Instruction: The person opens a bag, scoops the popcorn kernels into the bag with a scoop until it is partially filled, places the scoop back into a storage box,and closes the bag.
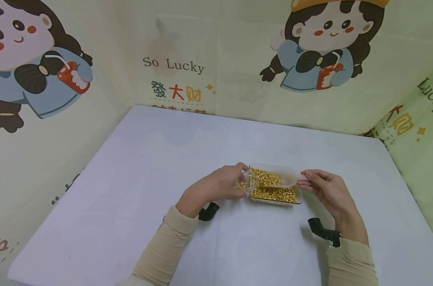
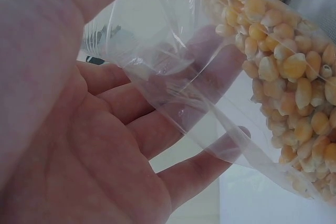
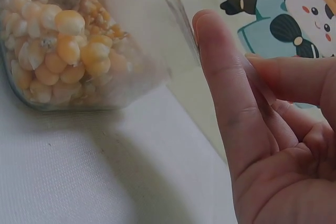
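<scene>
My left hand (image 1: 225, 182) holds a clear plastic bag (image 1: 251, 182) at the left end of a clear rectangular container (image 1: 274, 203). Yellow corn kernels (image 2: 294, 82) fill the far part of the bag in the left wrist view, and some fingers show through the film. My right hand (image 1: 325, 190) pinches the handle of a translucent scoop (image 1: 289, 178) between thumb and fingers. Held over the container, the scoop carries kernels at its left end. More kernels (image 1: 277, 194) lie in the container below it.
A white-covered table (image 1: 159, 159) spreads around the container. Behind and beside it hang pale cloth walls (image 1: 237, 79) printed with cartoon figures and lettering. Black devices are strapped at both wrists, the right device (image 1: 323, 230) standing out above the table.
</scene>
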Demonstrator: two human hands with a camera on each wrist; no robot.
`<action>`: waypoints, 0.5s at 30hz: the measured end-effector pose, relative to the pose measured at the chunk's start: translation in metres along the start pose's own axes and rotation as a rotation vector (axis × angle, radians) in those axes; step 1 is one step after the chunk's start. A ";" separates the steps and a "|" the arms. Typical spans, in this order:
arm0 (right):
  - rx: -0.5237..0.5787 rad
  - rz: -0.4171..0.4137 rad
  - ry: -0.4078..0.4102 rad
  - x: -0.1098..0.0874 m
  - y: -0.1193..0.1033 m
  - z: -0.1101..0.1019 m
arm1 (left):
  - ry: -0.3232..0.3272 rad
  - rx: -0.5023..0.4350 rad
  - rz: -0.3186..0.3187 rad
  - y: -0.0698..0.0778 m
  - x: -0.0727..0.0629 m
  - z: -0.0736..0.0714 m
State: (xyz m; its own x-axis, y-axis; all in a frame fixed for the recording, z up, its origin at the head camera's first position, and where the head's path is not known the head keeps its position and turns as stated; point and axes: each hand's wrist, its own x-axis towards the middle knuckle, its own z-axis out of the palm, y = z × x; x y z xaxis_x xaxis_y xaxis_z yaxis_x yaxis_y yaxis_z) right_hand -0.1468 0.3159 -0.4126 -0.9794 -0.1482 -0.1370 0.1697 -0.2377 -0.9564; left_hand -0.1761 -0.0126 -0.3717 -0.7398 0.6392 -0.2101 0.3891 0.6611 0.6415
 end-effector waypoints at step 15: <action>0.071 0.006 0.003 -0.003 -0.002 -0.005 | -0.006 0.001 0.002 0.000 0.000 0.000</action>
State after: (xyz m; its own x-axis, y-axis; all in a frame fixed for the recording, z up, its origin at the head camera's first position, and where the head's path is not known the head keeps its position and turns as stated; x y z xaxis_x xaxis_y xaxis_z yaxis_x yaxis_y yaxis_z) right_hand -0.1449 0.3216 -0.4113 -0.9786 -0.1474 -0.1437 0.1831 -0.3046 -0.9347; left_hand -0.1763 -0.0127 -0.3715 -0.7355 0.6431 -0.2130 0.3916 0.6602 0.6409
